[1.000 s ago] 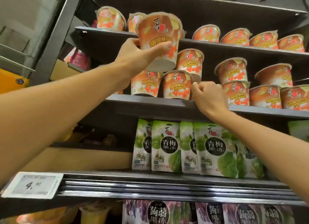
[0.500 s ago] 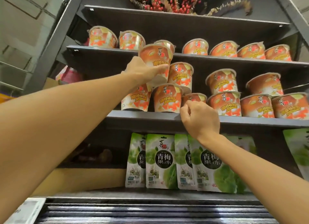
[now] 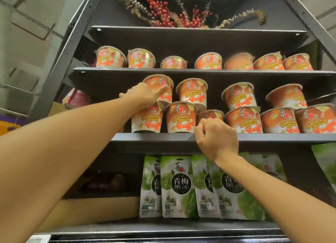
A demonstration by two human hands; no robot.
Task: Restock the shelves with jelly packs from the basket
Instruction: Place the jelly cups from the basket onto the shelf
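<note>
My left hand [image 3: 143,94] is shut on an orange jelly cup [image 3: 164,83]; the thumb lies across its front. That cup sits in the second layer, on top of a lower orange cup [image 3: 147,119] at the left end of the middle shelf [image 3: 272,137]. Curled into a fist with nothing visible in it, my right hand [image 3: 217,139] rests at the shelf's front edge. It is just in front of a cup set further back [image 3: 211,114]. More orange cups fill the shelf in two layers to the right. No basket is in view.
Another row of orange cups [image 3: 141,58] lines the shelf above. Green jelly pouches [image 3: 179,186] stand on the shelf below my hands. Dried red-berry decoration [image 3: 172,13] lies on the top shelf. A slanted grey frame post [image 3: 72,43] bounds the rack on the left.
My left hand has carried the cup from in front of the rack back onto the lower left cup. My right hand closed into a fist at the shelf edge. The view tilted upward.
</note>
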